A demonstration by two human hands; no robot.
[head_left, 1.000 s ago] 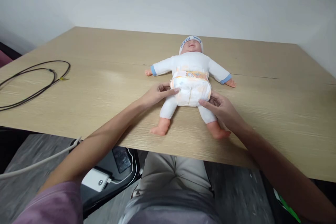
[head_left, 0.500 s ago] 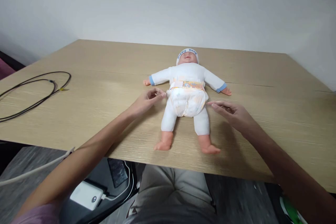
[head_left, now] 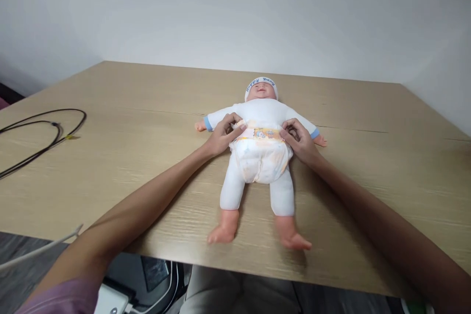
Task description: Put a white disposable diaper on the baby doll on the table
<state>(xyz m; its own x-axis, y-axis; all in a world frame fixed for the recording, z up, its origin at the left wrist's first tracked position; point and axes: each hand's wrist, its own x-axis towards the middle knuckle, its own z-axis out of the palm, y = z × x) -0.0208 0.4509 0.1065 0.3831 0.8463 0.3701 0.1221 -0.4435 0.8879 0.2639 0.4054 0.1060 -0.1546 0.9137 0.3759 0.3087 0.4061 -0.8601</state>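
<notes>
A baby doll [head_left: 257, 110] in a white suit and a lettered headband lies on its back on the table, head away from me and arms spread. Round its hips is a white diaper [head_left: 259, 159] with an orange patterned waistband. At the waist's left side, my left hand [head_left: 225, 135] pinches the diaper's edge between thumb and fingers. Opposite it, my right hand [head_left: 300, 141] has its fingers closed on the right end of the waistband. The fingertips of both hands are partly hidden.
A coiled black cable [head_left: 55, 143] lies on the wooden table [head_left: 147, 93] at the left. Below the front edge are a black surface with a dark phone [head_left: 154, 272], a white power bank [head_left: 110, 299] and a white cord. A pale wall [head_left: 235, 14] stands behind.
Both hands have moved up from beside the doll's hips to the diaper's waist and closed on its two sides. The view has shifted slightly, so the doll's legs appear lower.
</notes>
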